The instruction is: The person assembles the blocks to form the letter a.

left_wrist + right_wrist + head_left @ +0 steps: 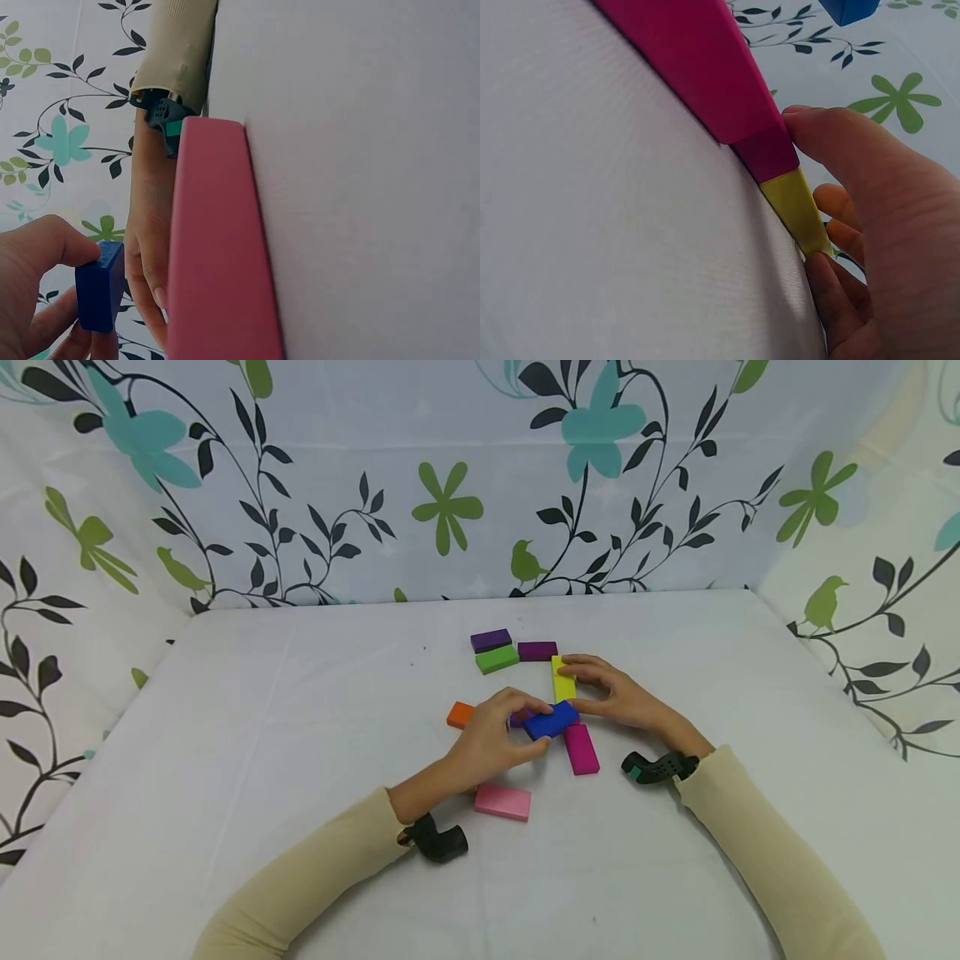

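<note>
My left hand [489, 737] pinches a blue block [551, 721] between thumb and fingers. In the left wrist view the blue block [97, 289] is held up off the table. My right hand [624, 695] grips a yellow block [564, 685], fingertips at its far end and thumb by its near end. The right wrist view shows the yellow block [799, 210] flat on the cloth, end against a purple block [766, 155], whose side the thumb touches. A magenta block [582, 750] adjoins on the near side. Another purple block [517, 721] is partly hidden behind the blue one.
Beyond the hands lie a dark purple block [491, 640], a green block [497, 658] and a plum block [537, 651]. An orange block [460, 715] is partly covered by the left hand. Nearer lies a pink block [502, 802]. White cloth covers the table [337, 693]; patterned cloth hangs behind.
</note>
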